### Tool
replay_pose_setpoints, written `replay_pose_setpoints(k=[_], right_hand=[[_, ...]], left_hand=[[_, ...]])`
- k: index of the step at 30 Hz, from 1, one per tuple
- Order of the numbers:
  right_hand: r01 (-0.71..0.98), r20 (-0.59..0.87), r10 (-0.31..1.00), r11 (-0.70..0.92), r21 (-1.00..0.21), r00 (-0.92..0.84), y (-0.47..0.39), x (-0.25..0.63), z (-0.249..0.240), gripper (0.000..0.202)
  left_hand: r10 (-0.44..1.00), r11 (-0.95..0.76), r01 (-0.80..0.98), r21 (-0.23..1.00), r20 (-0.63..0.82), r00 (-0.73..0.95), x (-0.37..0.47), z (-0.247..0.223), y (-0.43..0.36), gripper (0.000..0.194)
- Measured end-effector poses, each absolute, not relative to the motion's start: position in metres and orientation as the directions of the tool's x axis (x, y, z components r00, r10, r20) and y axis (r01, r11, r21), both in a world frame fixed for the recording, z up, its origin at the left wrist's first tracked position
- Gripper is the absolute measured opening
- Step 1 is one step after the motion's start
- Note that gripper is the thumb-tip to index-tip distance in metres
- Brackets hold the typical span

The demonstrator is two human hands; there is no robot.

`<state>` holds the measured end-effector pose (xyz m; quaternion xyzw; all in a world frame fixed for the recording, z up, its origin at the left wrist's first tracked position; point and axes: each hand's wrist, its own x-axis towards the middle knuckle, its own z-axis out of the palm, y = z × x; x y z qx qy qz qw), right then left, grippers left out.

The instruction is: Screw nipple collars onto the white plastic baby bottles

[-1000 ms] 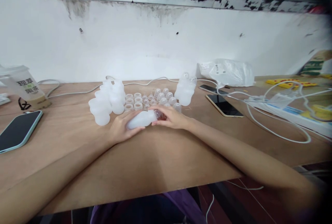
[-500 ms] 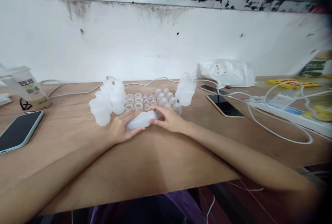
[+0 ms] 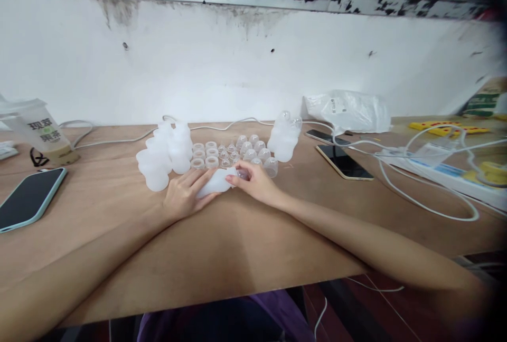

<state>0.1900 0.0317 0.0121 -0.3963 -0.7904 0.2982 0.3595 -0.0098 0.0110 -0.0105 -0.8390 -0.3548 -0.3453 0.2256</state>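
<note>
A frosted white baby bottle [image 3: 215,183] lies tilted between my hands, its neck end to the right. My left hand [image 3: 185,193] wraps around its body. At the neck end my right hand [image 3: 258,181] is closed on a clear dome cap [image 3: 243,174], mostly hidden by the fingers. Behind them stand rows of white collar rings [image 3: 212,162], small clear nipples [image 3: 225,163] and clear dome caps [image 3: 271,167]. A group of frosted bottle bodies [image 3: 157,176] stands to the left. Bottles with clear domes on top [image 3: 283,144] stand at the right.
On the left are a phone [image 3: 29,199] and a drink cup [image 3: 49,136]. To the right lie another phone [image 3: 344,161], a plastic bag [image 3: 348,111], and a white power strip [image 3: 471,178] with looping cables. The wooden table [image 3: 206,257] ends at its front edge near my body.
My right hand has turned slightly at the bottle's neck, its thumb now higher on the neck end. The bottle has shifted slightly in my left hand; the other items stay put.
</note>
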Motion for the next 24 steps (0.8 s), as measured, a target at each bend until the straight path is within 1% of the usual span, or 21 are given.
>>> replay_pose_setpoints(k=[5,10,12,17,19,20,21,22,23,24], right_hand=[[0.345,0.214,0.896,0.357,-0.868,-0.388,0.027,0.184,0.016,0.036],[0.278,0.09,0.914,0.212,-0.937,-0.395,0.026,0.185,0.017,0.037],[0.272,0.075,0.91,0.2,-0.941,-0.408,0.026,0.186,0.016,0.036],[0.309,0.094,0.903,0.239,-0.92,-0.419,0.026,0.186,0.015,0.036],[0.387,0.098,0.886,0.295,-0.874,-0.454,0.027,0.188,0.019,0.037],[0.449,0.123,0.879,0.351,-0.822,-0.461,0.028,0.191,0.023,0.037],[0.522,0.171,0.875,0.417,-0.744,-0.453,0.03,0.195,0.029,0.037],[0.602,0.248,0.87,0.477,-0.641,-0.425,0.032,0.201,0.037,0.037],[0.684,0.347,0.86,0.509,-0.522,-0.375,0.036,0.207,0.045,0.037],[0.761,0.446,0.836,0.507,-0.405,-0.32,0.04,0.215,0.053,0.036]], left_hand=[[0.432,-0.621,0.763,-0.18,0.734,0.525,-0.009,-0.009,0.01,0.042],[0.435,-0.635,0.76,-0.138,0.75,0.499,-0.008,-0.01,0.012,0.043],[0.435,-0.643,0.756,-0.123,0.754,0.493,-0.008,-0.01,0.012,0.044],[0.441,-0.634,0.761,-0.135,0.746,0.499,-0.007,-0.009,0.01,0.042],[0.464,-0.636,0.766,-0.09,0.749,0.473,-0.006,-0.009,0.009,0.042],[0.484,-0.635,0.771,-0.051,0.752,0.448,-0.005,-0.009,0.009,0.042],[0.509,-0.63,0.777,-0.005,0.753,0.417,-0.004,-0.009,0.009,0.043],[0.537,-0.621,0.783,0.043,0.75,0.385,-0.004,-0.01,0.009,0.044],[0.567,-0.606,0.79,0.088,0.745,0.352,-0.004,-0.01,0.01,0.044],[0.594,-0.59,0.797,0.128,0.738,0.321,-0.003,-0.01,0.01,0.045]])
